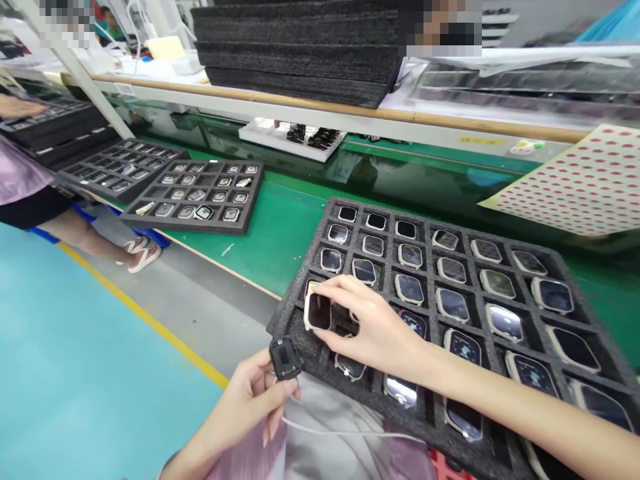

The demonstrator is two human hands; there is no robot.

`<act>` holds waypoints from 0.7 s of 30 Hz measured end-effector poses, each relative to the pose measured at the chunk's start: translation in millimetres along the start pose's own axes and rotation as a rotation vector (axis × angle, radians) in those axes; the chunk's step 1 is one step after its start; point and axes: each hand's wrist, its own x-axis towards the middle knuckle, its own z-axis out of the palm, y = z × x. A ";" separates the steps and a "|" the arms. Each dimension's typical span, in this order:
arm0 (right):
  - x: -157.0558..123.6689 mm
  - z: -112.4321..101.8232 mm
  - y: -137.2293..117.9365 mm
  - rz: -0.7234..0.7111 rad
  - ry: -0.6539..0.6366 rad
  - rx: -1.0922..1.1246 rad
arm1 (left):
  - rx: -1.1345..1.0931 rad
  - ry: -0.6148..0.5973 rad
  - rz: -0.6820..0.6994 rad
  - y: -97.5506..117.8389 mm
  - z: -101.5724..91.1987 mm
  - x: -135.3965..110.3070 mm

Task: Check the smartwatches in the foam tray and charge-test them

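In the head view, my right hand [380, 323] pinches a smartwatch case [319, 311] with a dark screen by its edges, over the near left corner of a black foam tray [286, 313]. Other strapless watch cases [410, 289] fill many of the tray's compartments, and some screens are lit. Just below and left of the held watch, my left hand [253, 397] is closed on a small black square device [285, 358], which faces up. A white cable [350, 433] runs to the right from near this hand. The device and the watch are apart.
Two more foam trays [243, 217] with watches lie farther left on the green bench [280, 207]. Above it runs a shelf [350, 115] bearing stacked black foam [300, 53]. A dotted sheet [575, 187] hangs at right. Another person [25, 173] stands at far left.
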 end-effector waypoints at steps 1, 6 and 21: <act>-3.6 -2.7 -1.9 -0.021 0.002 0.058 | 0.005 -0.012 -0.008 1.2 -0.2 0.2; -17.4 2.6 -22.6 -0.165 -0.191 0.037 | -0.007 -0.115 -0.007 7.3 3.0 3.8; -35.8 31.4 -22.3 -0.200 -0.064 -0.259 | 0.031 0.106 0.202 1.3 23.3 11.2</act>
